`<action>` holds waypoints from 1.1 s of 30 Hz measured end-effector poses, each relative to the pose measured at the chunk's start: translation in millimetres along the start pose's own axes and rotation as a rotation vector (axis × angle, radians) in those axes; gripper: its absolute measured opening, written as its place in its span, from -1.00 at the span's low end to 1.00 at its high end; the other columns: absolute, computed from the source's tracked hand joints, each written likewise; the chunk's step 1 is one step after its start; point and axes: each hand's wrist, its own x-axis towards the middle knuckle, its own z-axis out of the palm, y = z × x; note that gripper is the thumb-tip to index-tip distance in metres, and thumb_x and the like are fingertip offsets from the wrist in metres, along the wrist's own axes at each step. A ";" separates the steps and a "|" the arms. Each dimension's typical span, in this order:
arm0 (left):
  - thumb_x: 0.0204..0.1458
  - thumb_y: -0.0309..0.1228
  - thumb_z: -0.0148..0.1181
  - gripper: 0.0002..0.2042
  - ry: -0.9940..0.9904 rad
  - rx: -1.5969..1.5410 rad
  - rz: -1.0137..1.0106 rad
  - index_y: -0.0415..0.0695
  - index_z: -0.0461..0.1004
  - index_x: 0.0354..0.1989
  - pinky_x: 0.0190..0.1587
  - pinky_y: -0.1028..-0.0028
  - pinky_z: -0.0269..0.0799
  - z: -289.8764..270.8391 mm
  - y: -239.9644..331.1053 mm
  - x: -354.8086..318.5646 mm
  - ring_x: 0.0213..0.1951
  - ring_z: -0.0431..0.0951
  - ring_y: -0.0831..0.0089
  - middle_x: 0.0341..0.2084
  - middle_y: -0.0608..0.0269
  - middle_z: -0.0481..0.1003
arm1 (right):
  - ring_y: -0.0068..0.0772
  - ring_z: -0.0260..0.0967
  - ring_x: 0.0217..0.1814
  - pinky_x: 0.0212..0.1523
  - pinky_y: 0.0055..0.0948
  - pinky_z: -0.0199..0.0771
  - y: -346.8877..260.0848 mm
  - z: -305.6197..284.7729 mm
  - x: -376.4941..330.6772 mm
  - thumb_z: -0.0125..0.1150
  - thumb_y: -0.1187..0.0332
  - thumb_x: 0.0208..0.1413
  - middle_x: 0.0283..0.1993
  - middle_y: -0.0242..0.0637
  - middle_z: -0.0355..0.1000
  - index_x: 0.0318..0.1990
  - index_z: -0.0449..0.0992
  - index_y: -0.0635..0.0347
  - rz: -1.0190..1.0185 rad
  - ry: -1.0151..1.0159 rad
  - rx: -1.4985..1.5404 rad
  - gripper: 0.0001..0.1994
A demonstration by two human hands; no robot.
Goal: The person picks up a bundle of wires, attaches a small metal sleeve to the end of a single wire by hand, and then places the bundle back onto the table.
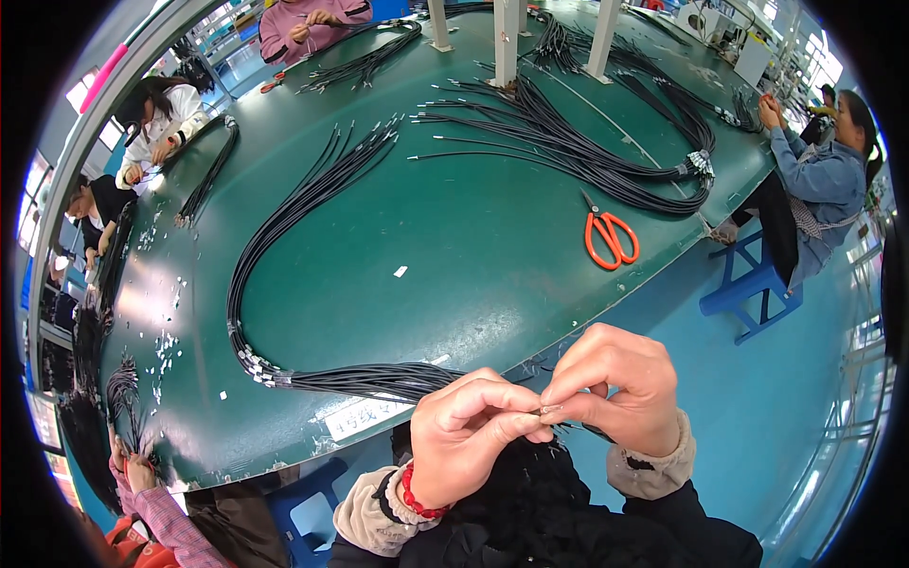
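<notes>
Grip: left hand (466,437) and right hand (615,386) meet fingertip to fingertip at lower centre of frame, both pinched shut on the end of a thin black wire (568,426) held just off the bench edge. Large dark green bench (454,237) fills the upper frame. Long looped bundle of black cables (284,218) runs centre-left. Orange-handled scissors (609,235) right of centre.

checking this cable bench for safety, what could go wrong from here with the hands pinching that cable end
1. The left hand and right hand pinch a thin black cable end off the table edge; the grip might slip.
2. The black cable bundle trails toward the hands; a tug could drag it.
3. The orange scissors lie near the edge.
</notes>
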 end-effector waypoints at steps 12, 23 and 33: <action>-0.19 -0.64 0.27 -0.85 0.173 0.623 0.361 -0.28 0.48 -0.40 -0.51 0.60 0.39 3.2 1.3 1.4 -0.52 0.49 0.53 -0.55 0.21 0.46 | -0.61 0.28 -0.59 -0.68 -0.68 0.14 -4.5 11.2 0.8 0.37 0.50 -0.28 -0.53 -0.39 0.41 -0.47 0.57 0.16 -0.057 0.088 -0.114 -0.86; -0.15 -0.65 0.23 -0.88 0.163 0.238 0.163 -0.28 0.49 -0.39 -0.48 0.61 0.43 3.1 0.7 -4.7 -0.52 0.52 0.51 -0.55 0.21 0.47 | -0.59 0.29 -0.60 -0.64 -0.64 0.20 -7.0 12.2 -1.5 0.38 0.51 -0.30 -0.54 -0.39 0.43 -0.49 0.56 0.17 -0.082 0.111 -0.171 -0.86; -0.05 -0.63 0.15 -0.93 -0.124 0.106 0.043 -0.32 0.48 -0.37 -0.44 0.61 0.47 -14.0 5.3 3.0 -0.46 0.56 0.47 -0.54 0.19 0.46 | -0.58 0.27 -0.54 -0.54 -0.61 0.18 7.9 2.3 5.5 0.39 0.47 -0.30 -0.53 -0.41 0.41 -0.50 0.56 0.17 -0.041 -0.076 0.097 -0.86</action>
